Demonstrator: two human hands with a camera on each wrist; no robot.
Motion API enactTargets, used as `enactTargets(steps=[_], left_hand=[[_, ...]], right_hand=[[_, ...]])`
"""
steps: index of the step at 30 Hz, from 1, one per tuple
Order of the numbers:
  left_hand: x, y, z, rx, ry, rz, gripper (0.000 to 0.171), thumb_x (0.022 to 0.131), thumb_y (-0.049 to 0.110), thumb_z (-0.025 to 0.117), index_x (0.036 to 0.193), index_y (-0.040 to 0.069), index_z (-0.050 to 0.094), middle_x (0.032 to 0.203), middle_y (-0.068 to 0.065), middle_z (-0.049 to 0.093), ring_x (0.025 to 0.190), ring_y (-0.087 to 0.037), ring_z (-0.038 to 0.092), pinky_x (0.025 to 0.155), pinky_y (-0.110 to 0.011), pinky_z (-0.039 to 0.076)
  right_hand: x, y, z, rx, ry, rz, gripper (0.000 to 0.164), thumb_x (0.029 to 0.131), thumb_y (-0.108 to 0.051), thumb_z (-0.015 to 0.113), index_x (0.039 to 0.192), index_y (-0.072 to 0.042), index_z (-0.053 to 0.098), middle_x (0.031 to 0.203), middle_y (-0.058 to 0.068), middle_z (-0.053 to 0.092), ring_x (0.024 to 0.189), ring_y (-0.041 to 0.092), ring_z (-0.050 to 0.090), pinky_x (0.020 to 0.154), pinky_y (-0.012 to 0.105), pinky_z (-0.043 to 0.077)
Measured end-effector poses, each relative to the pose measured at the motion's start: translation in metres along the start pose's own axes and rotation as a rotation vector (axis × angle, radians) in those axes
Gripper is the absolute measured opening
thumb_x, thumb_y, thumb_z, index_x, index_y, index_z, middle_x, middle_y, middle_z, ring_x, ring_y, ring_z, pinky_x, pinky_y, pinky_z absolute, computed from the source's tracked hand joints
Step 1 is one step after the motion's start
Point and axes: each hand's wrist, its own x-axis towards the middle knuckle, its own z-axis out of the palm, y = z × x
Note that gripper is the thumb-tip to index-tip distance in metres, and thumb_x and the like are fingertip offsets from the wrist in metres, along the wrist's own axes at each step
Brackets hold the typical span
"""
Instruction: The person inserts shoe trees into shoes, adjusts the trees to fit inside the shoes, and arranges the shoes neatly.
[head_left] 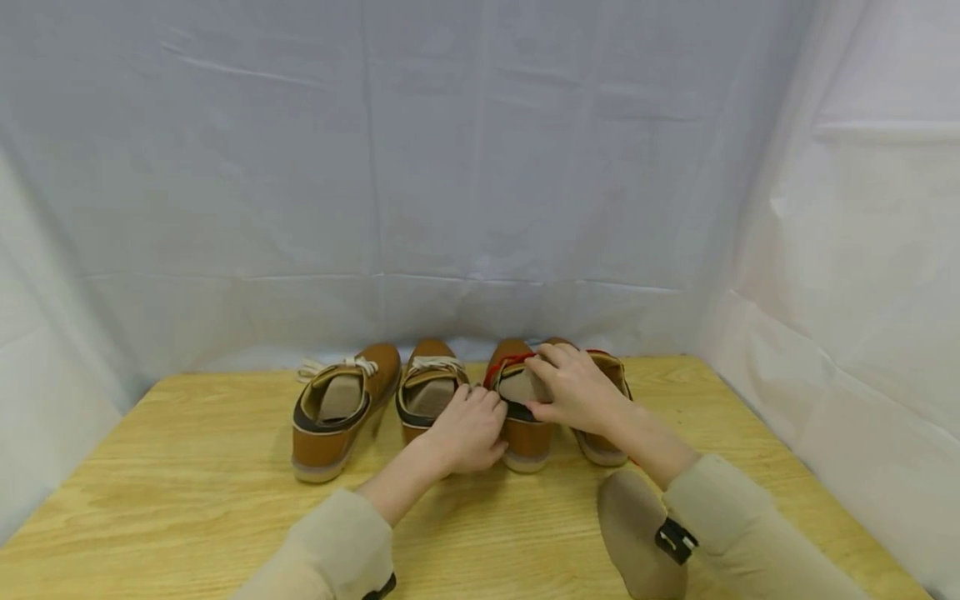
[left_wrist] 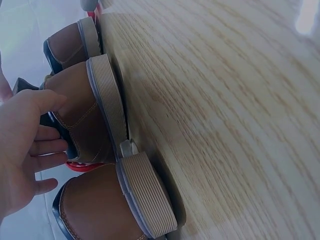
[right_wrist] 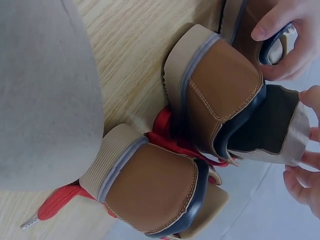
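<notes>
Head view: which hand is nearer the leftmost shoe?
Left. The left hand is to the right of the leftmost shoe, near the second white-laced shoe; the right hand is farther right, over a red-laced shoe.

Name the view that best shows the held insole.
The right wrist view: the insole is close, its dark side and pale edge plain. The head view shows its pale face, smaller and partly covered; the left wrist view, at most a dark scrap, unclear.

From above, the head view faces forward and down across the worktop (head_left: pixel 187 483) to its far edge. Both wrist views, rolled sideways, face the backs of the shoes (left_wrist: pixel 95 202) closely; all three share the red-laced pair (right_wrist: pixel 150 185).
</notes>
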Motion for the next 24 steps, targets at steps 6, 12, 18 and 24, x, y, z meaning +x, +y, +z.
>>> enactTargets(steps=[6, 12, 18, 24], left_hand=[[0.0007, 0.0006, 0.0010, 0.002, -0.007, 0.002, 0.049, 0.088, 0.045, 0.059, 0.117, 0.006, 0.060, 0.110, -0.007, 0.058, 0.103, -0.024, 0.053, 0.090, -0.041, 0.039], [0.0008, 0.0005, 0.0015, 0.003, -0.012, 0.005, 0.050, 0.088, 0.045, 0.059, 0.118, 0.005, 0.059, 0.111, -0.008, 0.058, 0.103, -0.024, 0.053, 0.090, -0.041, 0.038], [0.0008, 0.0001, 0.0007, 0.017, -0.006, 0.006, 0.051, 0.088, 0.046, 0.059, 0.119, 0.005, 0.059, 0.111, -0.008, 0.058, 0.103, -0.024, 0.053, 0.090, -0.041, 0.039], [0.0016, -0.0004, 0.0002, 0.026, -0.004, 0.006, 0.051, 0.087, 0.046, 0.059, 0.119, 0.005, 0.060, 0.111, -0.007, 0.058, 0.103, -0.024, 0.053, 0.091, -0.040, 0.038]], right_hand=[[0.0003, -0.0023, 0.0055, 0.016, -0.025, 0.049, 0.050, 0.074, -0.033, 0.077, 0.112, -0.003, 0.062, 0.114, 0.020, 0.056, 0.104, 0.037, 0.054, 0.083, 0.049, 0.047], [-0.0002, -0.0024, 0.0078, -0.021, -0.042, 0.082, 0.053, 0.074, -0.038, 0.076, 0.114, -0.008, 0.059, 0.114, 0.017, 0.053, 0.102, 0.035, 0.053, 0.075, 0.048, 0.049], [0.0022, -0.0042, 0.0043, -0.052, -0.079, 0.125, 0.055, 0.075, -0.044, 0.074, 0.117, -0.012, 0.058, 0.112, 0.015, 0.051, 0.098, 0.033, 0.053, 0.073, 0.048, 0.048], [0.0053, -0.0066, 0.0013, -0.024, -0.115, 0.155, 0.056, 0.076, -0.041, 0.074, 0.119, -0.010, 0.058, 0.111, 0.017, 0.052, 0.097, 0.033, 0.054, 0.073, 0.047, 0.048]])
